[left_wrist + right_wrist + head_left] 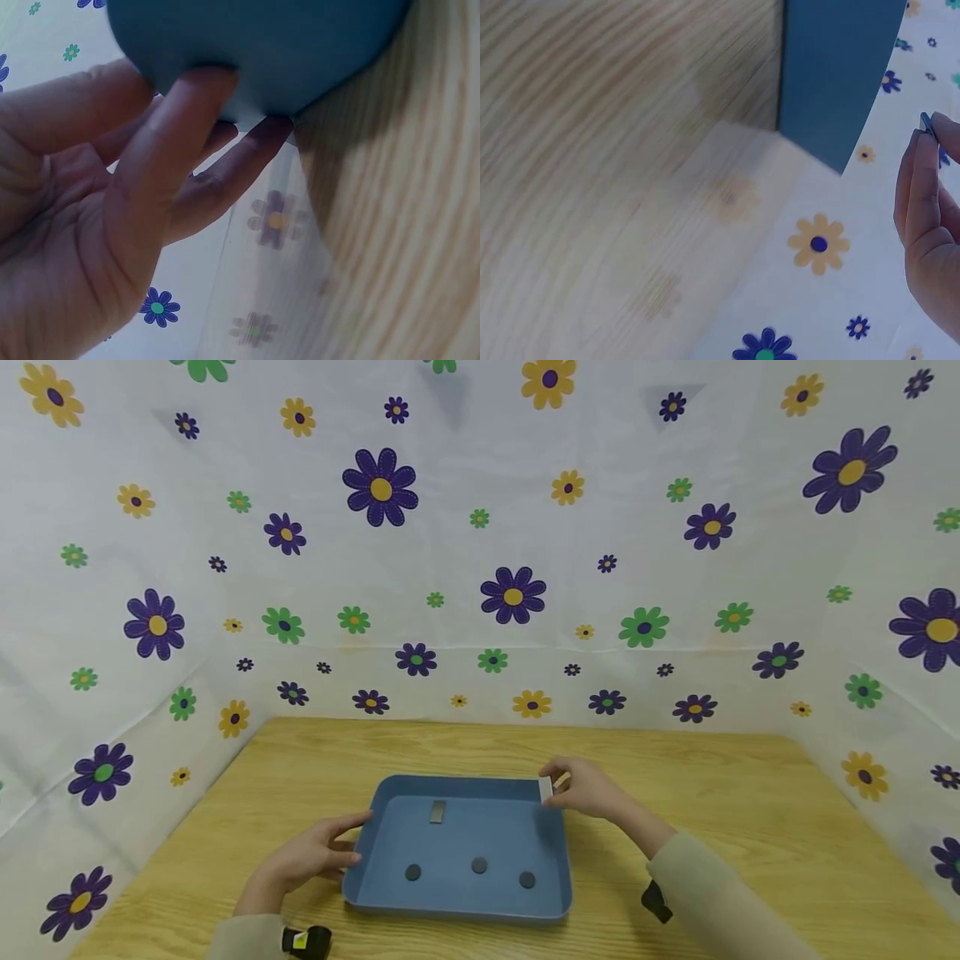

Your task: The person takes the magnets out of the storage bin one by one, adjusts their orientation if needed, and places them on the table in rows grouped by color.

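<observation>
A blue tray lies on the wooden table. My left hand is at its left side, the fairly straight fingers touching the outer wall. Over the tray's back right corner, my right hand pinches a small pale rectangular plate between thumb and fingertips; only a thin edge of the plate shows in the right wrist view. Inside the tray, a grey metallic rectangular plate lies toward the back left. Three dark round discs, a left disc, a middle disc and a right disc, lie toward the front.
The wooden table extends around the tray on all sides. A white flowered cloth hangs behind the table and along both its sides. Dark devices sit at the left wrist and the right wrist.
</observation>
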### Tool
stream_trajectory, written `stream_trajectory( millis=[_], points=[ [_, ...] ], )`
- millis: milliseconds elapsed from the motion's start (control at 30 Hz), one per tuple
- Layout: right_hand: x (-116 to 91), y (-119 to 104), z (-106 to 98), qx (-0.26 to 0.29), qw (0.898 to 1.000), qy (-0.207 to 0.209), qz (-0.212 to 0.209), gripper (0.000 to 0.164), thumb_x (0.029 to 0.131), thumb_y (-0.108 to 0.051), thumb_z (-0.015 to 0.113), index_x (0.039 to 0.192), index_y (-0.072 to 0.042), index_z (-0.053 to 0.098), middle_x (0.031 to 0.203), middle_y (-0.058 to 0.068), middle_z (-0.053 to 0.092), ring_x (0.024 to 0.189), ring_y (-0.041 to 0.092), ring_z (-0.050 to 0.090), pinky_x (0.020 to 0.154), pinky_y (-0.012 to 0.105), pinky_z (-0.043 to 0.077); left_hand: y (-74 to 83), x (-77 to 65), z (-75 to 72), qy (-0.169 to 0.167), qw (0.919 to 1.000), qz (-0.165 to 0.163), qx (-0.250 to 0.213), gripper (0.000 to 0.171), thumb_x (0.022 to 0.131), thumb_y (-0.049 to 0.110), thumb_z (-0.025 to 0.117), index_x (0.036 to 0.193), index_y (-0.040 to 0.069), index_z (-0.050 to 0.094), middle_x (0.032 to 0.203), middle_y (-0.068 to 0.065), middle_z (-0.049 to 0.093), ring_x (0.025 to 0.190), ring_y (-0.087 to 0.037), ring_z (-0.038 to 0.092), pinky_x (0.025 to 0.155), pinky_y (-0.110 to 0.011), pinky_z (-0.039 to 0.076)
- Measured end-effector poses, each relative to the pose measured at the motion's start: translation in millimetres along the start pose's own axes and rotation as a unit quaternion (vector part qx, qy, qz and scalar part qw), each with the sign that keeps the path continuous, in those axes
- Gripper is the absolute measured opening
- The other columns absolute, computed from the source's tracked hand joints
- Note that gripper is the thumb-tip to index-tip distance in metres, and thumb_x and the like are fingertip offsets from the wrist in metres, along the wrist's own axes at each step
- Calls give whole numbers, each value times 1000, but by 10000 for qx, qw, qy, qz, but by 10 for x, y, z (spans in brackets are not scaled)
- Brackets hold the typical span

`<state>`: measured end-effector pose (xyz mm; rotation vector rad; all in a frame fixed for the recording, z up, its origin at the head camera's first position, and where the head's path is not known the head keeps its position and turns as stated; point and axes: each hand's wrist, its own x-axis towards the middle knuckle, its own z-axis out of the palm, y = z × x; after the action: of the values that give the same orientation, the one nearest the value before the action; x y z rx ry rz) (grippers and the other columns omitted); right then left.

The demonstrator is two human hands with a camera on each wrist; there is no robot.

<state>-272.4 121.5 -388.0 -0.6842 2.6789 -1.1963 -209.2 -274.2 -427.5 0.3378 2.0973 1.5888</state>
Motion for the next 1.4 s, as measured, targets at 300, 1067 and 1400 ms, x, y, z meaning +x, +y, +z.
stream_trajectory(
  millis=[300, 1067, 1400],
  points=[
    [-187, 222, -213, -64, 9996, 68, 280, 37, 72, -4, 70, 105, 7, 56, 92, 12, 55, 73, 19, 59, 64, 32, 49, -15, 2, -4, -12, 10000, -27, -57, 68, 86, 6, 56, 140, -3, 14, 140, -31, 6, 117, -44, 35, 71, -41, 49],
    [-133, 485, -86, -1140, 9905, -81, 770, 33, 64, -2, 73, 94, 7, 62, 82, 7, 59, 78, 20, 54, 71, 36, 46, 1, -12, -5, -22, 10000, -25, -67, 68, 86, 5, 55, 140, -3, 13, 140, -32, 6, 117, -45, 34, 72, -41, 49],
    [-113, 545, -49, -1312, 9899, -149, 522, 31, 64, -2, 75, 90, 9, 62, 71, 3, 54, 67, 15, 48, 63, 31, 44, -14, -8, -18, -35, 9999, -30, -91, 69, 86, 7, 56, 140, -2, 13, 140, -31, 5, 117, -43, 36, 72, -41, 49]
  ],
)
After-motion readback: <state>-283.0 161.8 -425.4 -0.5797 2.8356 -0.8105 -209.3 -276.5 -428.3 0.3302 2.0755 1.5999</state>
